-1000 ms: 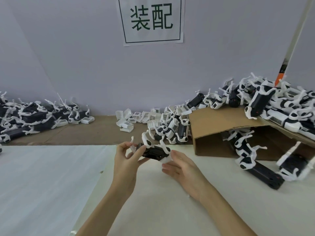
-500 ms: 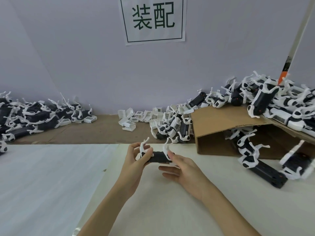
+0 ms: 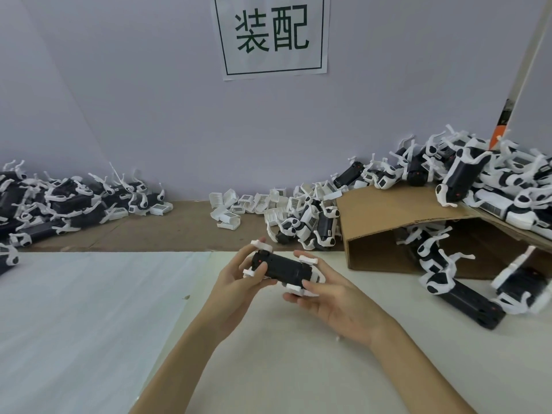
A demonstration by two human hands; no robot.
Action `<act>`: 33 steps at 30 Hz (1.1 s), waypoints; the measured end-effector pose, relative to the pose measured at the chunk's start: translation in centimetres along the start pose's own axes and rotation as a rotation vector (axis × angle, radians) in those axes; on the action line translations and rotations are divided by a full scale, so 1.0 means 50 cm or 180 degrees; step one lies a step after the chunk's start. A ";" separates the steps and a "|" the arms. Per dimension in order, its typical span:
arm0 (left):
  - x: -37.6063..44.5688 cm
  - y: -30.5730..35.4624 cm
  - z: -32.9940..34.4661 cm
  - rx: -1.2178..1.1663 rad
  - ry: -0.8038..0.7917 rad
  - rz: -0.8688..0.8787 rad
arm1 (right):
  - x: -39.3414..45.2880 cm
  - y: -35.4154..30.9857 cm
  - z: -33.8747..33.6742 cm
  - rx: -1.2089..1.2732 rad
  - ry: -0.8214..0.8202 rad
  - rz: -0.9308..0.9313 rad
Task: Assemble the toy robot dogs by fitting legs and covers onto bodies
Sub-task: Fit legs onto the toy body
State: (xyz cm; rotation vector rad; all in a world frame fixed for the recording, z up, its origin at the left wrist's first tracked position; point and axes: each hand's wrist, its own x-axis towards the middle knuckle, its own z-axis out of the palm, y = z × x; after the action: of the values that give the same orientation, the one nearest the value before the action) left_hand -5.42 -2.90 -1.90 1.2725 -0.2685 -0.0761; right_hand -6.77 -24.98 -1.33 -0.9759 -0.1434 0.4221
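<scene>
Since a second ago the black dog body (image 3: 282,268) got rolled over, so its white legs (image 3: 307,259) now splay sideways instead of poking up, and it's clamped between both hands above the tabletop (image 3: 268,369). Left hand (image 3: 239,279) fingers curl round the left end, right hand (image 3: 331,297) fingers pinch the right end from below. Looks like legs are on but no white cover yet, so that's probably next, with loose covers (image 3: 239,204) lying well beyond the fingers and plenty more dogs (image 3: 466,294) heaped off to the right.
</scene>
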 end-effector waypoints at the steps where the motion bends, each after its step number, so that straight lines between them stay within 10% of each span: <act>1: 0.001 0.001 -0.002 -0.0027 -0.0135 0.0003 | -0.001 -0.001 -0.005 0.0244 0.0000 0.0027; 7: -0.005 0.015 -0.004 -0.0057 -0.0934 -0.0164 | 0.004 -0.004 0.001 0.0325 0.0708 -0.0279; 13: 0.003 0.011 0.015 -0.0324 -0.0150 -0.0500 | 0.005 -0.008 -0.001 0.0023 0.0980 -0.0483; 19: -0.010 -0.008 0.041 0.1609 0.0514 0.0138 | 0.012 0.013 0.009 -0.0599 0.0867 -0.0713; 33: -0.012 -0.015 0.054 0.1867 0.0747 0.0493 | 0.008 0.023 0.039 -0.1377 0.0975 -0.1168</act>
State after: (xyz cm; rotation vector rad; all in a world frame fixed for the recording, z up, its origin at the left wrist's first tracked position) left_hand -6.59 -5.52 -1.96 1.8196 -0.1898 0.3041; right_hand -7.34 -22.75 -1.20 -1.3952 -0.1348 -0.1060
